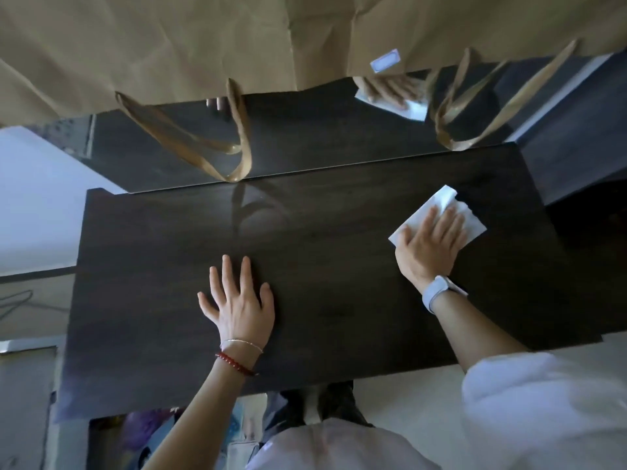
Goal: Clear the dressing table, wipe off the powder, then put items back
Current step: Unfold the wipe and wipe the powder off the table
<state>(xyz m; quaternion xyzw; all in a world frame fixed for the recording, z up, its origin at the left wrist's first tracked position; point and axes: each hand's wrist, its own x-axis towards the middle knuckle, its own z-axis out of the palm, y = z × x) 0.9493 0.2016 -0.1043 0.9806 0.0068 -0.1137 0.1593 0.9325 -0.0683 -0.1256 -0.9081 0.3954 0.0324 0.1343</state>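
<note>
The dark wooden dressing table fills the middle of the head view, with nothing standing on its top. My right hand lies flat on a white tissue at the table's far right and presses it onto the wood. My left hand rests palm down near the table's middle, fingers spread, holding nothing. I see no powder on the dark surface.
A mirror stands along the table's back edge and reflects my right hand and the tissue. Brown paper bags hang over the mirror, their handles dangling down to the table's back edge. Mixed items lie on the floor below the table's front edge.
</note>
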